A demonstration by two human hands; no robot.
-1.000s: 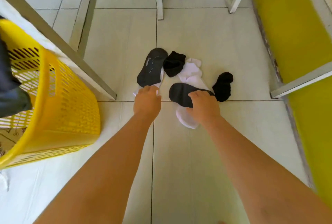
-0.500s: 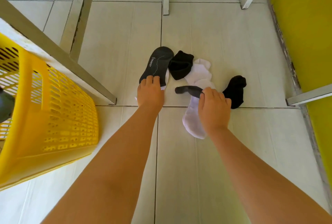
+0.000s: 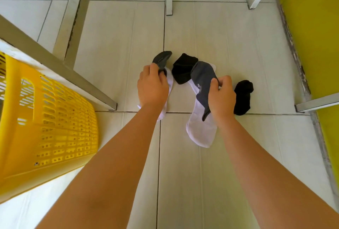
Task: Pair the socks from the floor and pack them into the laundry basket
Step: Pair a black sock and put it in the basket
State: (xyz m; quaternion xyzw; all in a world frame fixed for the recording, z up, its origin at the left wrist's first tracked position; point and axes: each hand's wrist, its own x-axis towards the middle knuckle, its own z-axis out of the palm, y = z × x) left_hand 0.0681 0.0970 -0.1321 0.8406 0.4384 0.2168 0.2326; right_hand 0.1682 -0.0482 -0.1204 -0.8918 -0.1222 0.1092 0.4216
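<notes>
Socks on tiled floor | left hand (image 3: 152, 87) grips dark grey sock (image 3: 162, 60) | right hand (image 3: 222, 96) pinches matching grey sock (image 3: 201, 78) | yellow laundry basket (image 3: 45, 127) at left

Both bare forearms are reaching forward and down from the bottom of the view, roughly parallel and apart; the left hand (image 3: 152, 87) is curling palm-down, its fingers (image 3: 156, 71) pinching a dark grey sock (image 3: 162, 60); the right hand (image 3: 222, 96) is gripping a second grey sock (image 3: 202, 80), thumb and fingers closing on its edge.
</notes>
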